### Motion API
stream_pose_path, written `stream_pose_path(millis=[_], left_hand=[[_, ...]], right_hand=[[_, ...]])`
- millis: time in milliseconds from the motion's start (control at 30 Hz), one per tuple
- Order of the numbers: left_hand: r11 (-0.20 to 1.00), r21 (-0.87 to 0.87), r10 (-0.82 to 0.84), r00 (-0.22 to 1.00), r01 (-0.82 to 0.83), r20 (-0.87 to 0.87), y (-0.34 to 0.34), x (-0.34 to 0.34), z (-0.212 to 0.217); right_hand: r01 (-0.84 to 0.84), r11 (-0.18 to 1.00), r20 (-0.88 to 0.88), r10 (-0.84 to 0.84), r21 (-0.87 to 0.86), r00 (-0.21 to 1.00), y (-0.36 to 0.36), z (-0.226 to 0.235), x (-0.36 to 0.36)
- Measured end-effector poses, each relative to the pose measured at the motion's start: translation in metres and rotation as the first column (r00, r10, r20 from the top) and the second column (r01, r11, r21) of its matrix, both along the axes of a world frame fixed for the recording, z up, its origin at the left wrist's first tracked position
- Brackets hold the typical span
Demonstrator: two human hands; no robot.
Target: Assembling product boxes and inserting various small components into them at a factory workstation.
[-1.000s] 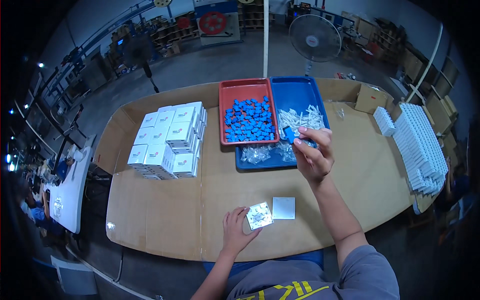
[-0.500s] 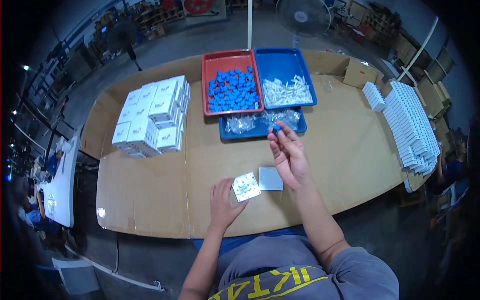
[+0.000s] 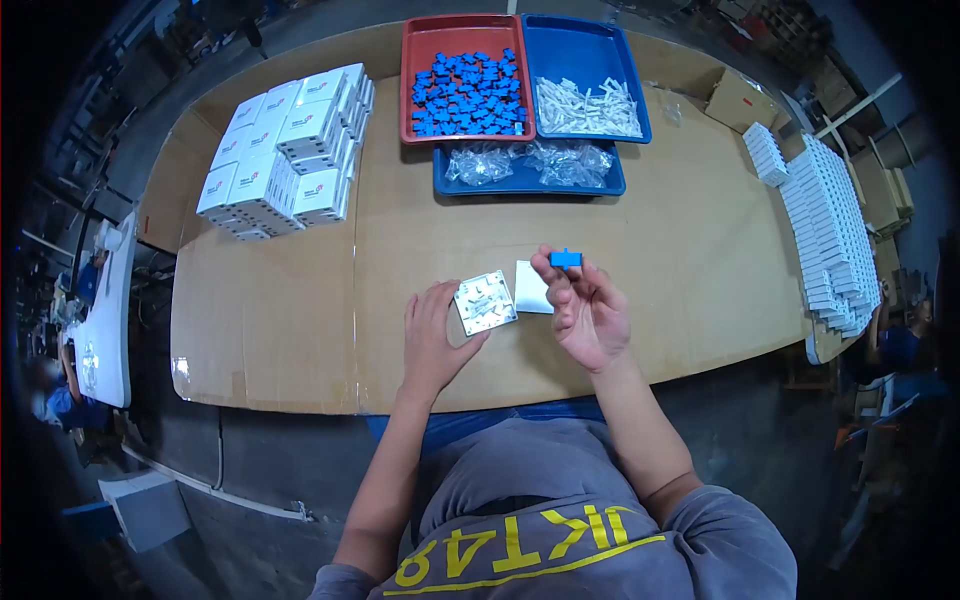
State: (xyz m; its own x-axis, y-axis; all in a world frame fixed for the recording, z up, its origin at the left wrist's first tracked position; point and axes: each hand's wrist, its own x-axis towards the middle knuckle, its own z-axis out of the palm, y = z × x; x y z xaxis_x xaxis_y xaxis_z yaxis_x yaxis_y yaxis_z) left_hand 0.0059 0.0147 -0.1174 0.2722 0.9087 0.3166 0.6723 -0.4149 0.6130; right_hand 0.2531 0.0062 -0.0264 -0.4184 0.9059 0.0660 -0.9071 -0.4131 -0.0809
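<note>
My left hand (image 3: pixel 432 335) grips a white square plastic housing (image 3: pixel 486 302) by its left side, thumb at the near edge and fingers at the far corner. The housing lies on the cardboard-covered table with its moulded inner side up. My right hand (image 3: pixel 592 315) is raised just to the right, palm up, pinching a small blue plastic block (image 3: pixel 566 259) with a short stub on its top edge. Beneath and left of that hand lies a flat white square plate (image 3: pixel 530 288), partly hidden by my fingers.
A red tray (image 3: pixel 408 90) of blue blocks and a blue tray (image 3: pixel 585 45) of white plastic parts rest partly over another blue tray (image 3: pixel 530 191) with clear bags. White boxes (image 3: pixel 265 170) are stacked at left. White parts stand in rows (image 3: pixel 825 230) at right.
My right hand has drawn back from near the trays toward me, and the blue block now shows its broad side. The view has tilted downward. My left hand keeps hold of the housing.
</note>
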Motion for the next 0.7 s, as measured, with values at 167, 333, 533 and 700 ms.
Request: stream_pose_path(millis=[167, 333, 533, 700], left_hand=[[1.0, -0.025, 0.005, 1.0, -0.005, 0.017, 0.003, -0.002, -0.006], [0.996, -0.087, -0.021, 0.998, 0.026, 0.064, 0.002, -0.002, 0.005], [0.995, -0.095, -0.011, 0.998, 0.017, 0.064, -0.001, -0.006, 0.001], [0.996, -0.083, -0.032, 0.997, 0.037, 0.07, 0.001, -0.008, -0.002]], right_hand=[[0.154, 0.983, 0.396, -0.183, 0.104, 0.9, 0.01, -0.011, -0.006], [-0.238, 0.757, 0.657, -0.649, 0.608, -0.385, 0.031, -0.045, -0.022], [-0.422, 0.618, 0.496, -0.785, 0.663, -0.37, 0.034, -0.075, -0.046], [-0.461, 0.568, 0.412, -0.819, 0.681, -0.4, 0.037, -0.08, -0.05]])
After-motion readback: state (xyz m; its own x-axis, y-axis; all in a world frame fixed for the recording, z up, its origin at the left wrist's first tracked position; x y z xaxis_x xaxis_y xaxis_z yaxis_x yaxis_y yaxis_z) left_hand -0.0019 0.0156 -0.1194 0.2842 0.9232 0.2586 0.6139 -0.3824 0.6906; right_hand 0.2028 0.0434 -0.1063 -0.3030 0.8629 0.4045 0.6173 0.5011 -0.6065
